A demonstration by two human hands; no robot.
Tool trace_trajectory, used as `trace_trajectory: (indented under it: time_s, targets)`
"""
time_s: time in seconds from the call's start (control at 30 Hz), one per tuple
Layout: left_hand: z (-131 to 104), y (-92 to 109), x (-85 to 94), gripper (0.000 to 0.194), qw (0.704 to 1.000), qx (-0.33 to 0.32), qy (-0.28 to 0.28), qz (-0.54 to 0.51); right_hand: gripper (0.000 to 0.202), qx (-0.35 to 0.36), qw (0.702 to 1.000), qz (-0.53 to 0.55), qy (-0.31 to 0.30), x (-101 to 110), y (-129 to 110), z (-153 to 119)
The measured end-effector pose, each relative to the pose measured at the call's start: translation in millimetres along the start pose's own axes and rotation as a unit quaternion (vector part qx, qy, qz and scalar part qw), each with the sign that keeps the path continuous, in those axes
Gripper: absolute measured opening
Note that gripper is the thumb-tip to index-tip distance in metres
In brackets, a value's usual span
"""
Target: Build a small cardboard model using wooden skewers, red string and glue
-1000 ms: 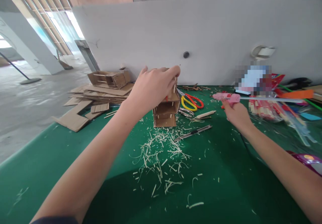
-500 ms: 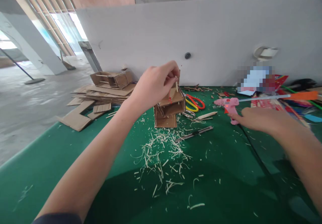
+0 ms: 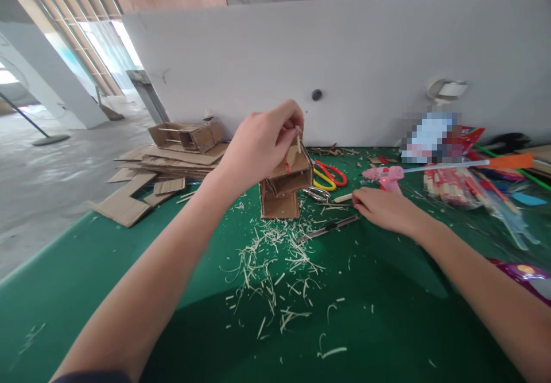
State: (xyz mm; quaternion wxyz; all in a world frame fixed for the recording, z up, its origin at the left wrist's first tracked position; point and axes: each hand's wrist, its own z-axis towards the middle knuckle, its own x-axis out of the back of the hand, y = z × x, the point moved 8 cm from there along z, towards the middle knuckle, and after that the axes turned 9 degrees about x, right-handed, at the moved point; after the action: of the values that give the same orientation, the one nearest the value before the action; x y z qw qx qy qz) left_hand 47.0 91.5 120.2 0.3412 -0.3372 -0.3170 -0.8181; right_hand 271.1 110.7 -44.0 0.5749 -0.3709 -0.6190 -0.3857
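My left hand [image 3: 275, 136] is closed in a pinch on a short thin wooden stick [image 3: 298, 143]. It holds the stick upright at the top of a small cardboard structure [image 3: 293, 183] with open compartments, where a bit of red string hangs. My right hand [image 3: 379, 208] is low over the table, fingers curled over the right part of a thicker pale wooden stick [image 3: 343, 198]; its fingertips are partly hidden. Just below those fingers lies a craft knife [image 3: 329, 229]. Beyond the hand, a pink glue gun [image 3: 390, 177] with a long glue stick rests on the table.
Scissors [image 3: 333, 174] with red and yellow handles lie right of the structure. Wood shavings [image 3: 275, 256] cover the green table's middle. Cardboard sheets [image 3: 172, 165] with a cardboard box [image 3: 189, 137] are at left. A phone [image 3: 430, 136] and packaged sticks [image 3: 450, 188] stand at right.
My right hand has let go of the glue gun and moved left to the thicker wooden stick. My left hand keeps its pinch at the structure's top. The view has shifted slightly.
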Motion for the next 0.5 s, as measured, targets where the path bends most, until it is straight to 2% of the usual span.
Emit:
trace_trajectory:
  time_s: [0.1,0.2,0.27,0.4,0.5]
  targets:
    - [1,3,-1.3,0.027,1.000,-0.020,-0.013,-0.015,0.013,-0.009,0.996,0.088,0.035,9,3,-3]
    - [3,5,-0.5,0.027,0.999,-0.033,-0.016,-0.020,0.014,-0.003,0.978,0.175,0.114,26,1,-5]
    - [4,5,-1.3,0.027,0.999,-0.030,-0.021,0.000,0.021,-0.009,0.959,0.232,0.162,35,-1,-6]
    - [6,7,-2.9,0.026,0.998,-0.031,-0.033,0.032,0.028,-0.049,0.922,0.330,0.196,35,-1,-3]
    - [11,7,-3.8,0.028,0.997,-0.034,-0.047,0.046,0.029,-0.070,0.871,0.408,0.264,36,0,3]
